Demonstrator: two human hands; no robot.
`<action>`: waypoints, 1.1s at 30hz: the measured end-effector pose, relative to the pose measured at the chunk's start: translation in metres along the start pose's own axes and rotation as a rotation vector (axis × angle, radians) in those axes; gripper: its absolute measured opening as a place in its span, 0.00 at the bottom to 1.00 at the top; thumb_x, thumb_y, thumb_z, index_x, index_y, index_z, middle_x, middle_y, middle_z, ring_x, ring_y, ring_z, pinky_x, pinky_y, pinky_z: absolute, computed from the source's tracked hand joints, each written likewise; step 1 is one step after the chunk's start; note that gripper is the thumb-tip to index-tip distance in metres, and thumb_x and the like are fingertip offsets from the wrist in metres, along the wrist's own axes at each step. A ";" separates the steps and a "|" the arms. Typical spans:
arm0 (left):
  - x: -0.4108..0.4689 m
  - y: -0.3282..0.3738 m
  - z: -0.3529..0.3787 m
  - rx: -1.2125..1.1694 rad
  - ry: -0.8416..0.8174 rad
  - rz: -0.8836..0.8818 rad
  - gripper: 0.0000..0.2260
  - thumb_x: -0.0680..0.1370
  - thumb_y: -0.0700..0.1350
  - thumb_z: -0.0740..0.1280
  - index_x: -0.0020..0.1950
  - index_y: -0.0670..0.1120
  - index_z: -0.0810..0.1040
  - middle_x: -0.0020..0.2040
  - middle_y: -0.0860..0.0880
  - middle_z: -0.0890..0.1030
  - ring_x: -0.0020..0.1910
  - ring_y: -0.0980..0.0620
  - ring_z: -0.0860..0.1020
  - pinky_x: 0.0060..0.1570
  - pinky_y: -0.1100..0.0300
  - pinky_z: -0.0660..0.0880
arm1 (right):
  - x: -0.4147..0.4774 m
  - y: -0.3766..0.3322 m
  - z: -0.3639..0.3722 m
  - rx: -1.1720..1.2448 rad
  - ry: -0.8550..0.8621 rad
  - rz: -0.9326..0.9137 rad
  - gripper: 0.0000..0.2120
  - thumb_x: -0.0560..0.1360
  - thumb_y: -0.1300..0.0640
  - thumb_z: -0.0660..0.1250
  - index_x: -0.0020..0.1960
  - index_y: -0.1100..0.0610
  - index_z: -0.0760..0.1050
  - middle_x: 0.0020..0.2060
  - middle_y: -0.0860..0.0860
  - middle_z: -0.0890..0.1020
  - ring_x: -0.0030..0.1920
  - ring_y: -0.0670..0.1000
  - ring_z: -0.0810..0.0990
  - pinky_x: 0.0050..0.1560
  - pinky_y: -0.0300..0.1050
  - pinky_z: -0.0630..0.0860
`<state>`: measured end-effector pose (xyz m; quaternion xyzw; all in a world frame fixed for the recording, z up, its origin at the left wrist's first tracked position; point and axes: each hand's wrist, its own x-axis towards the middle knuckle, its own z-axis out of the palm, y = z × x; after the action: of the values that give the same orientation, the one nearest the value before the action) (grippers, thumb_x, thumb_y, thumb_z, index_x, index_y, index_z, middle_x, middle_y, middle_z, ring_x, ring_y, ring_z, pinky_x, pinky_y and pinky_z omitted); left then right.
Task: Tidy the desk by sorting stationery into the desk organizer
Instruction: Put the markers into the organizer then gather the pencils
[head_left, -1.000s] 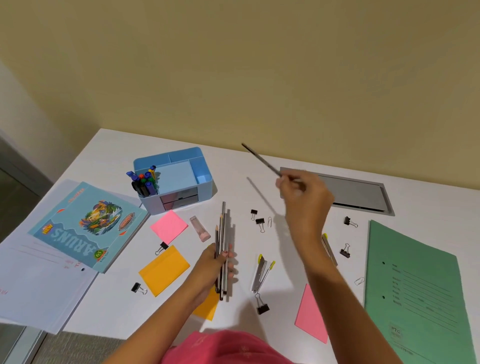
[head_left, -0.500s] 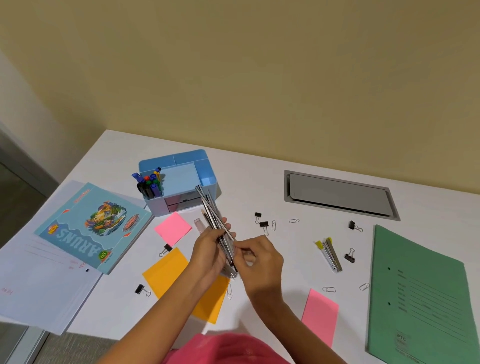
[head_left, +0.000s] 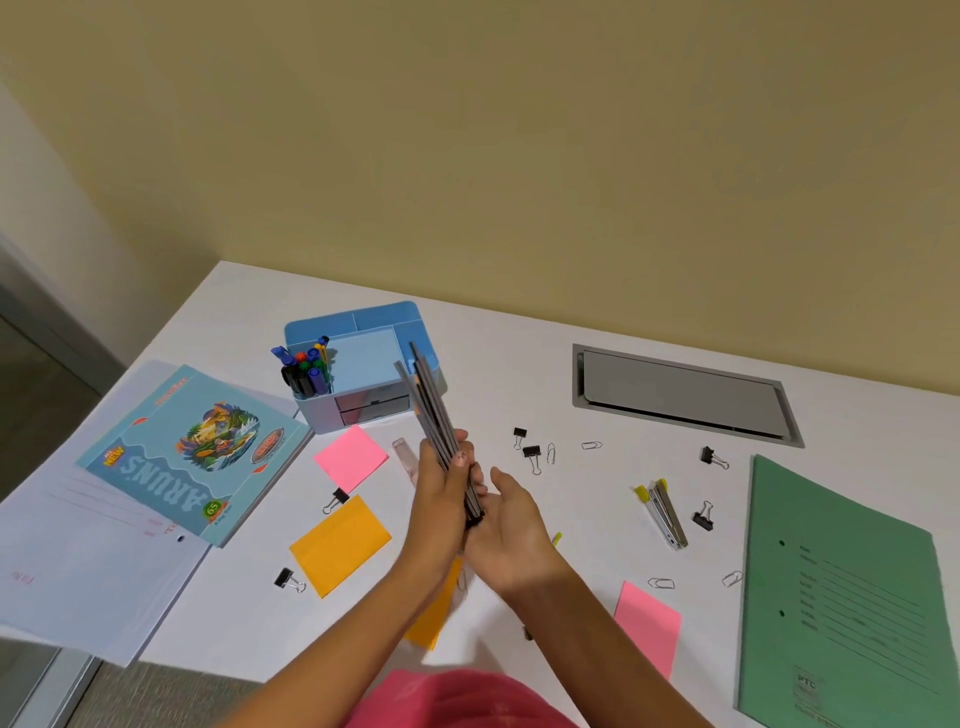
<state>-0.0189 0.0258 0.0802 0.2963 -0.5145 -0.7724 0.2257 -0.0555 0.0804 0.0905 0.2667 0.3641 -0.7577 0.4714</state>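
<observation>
A pencil bundle is gripped by the left hand, fingers curled; its lower ends are touched by the right hand, fingers relaxed.

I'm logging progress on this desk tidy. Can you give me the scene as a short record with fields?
left hand: grips pencil bundle, upper ends toward organizer
right hand: open, palm against bundle's lower ends
organizer: blue, markers in left compartment
loose items: binder clips, paper clips, sticky notes
pencils stowed: not yet
</observation>
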 end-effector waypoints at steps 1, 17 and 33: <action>-0.003 -0.002 0.001 0.037 -0.008 0.011 0.09 0.83 0.40 0.56 0.60 0.47 0.72 0.48 0.48 0.77 0.47 0.54 0.76 0.49 0.65 0.75 | 0.000 0.000 0.004 0.009 -0.021 -0.012 0.18 0.83 0.53 0.51 0.56 0.62 0.76 0.49 0.58 0.81 0.59 0.56 0.77 0.71 0.50 0.65; 0.004 -0.006 -0.045 0.551 -0.255 0.246 0.21 0.83 0.42 0.53 0.63 0.70 0.62 0.59 0.68 0.75 0.49 0.54 0.79 0.45 0.75 0.74 | -0.007 -0.034 0.033 -1.363 -0.148 -0.757 0.12 0.76 0.46 0.64 0.56 0.51 0.73 0.46 0.44 0.80 0.44 0.33 0.77 0.42 0.22 0.70; 0.049 0.007 -0.117 0.716 0.079 0.293 0.17 0.81 0.47 0.60 0.70 0.55 0.64 0.66 0.57 0.70 0.64 0.62 0.68 0.63 0.66 0.65 | 0.032 -0.043 0.111 -1.359 -0.177 -0.856 0.05 0.76 0.56 0.68 0.51 0.56 0.78 0.41 0.47 0.82 0.33 0.42 0.80 0.36 0.26 0.72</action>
<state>0.0268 -0.0857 0.0412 0.3094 -0.7791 -0.4916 0.2356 -0.1144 -0.0133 0.1448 -0.3017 0.7772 -0.5036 0.2267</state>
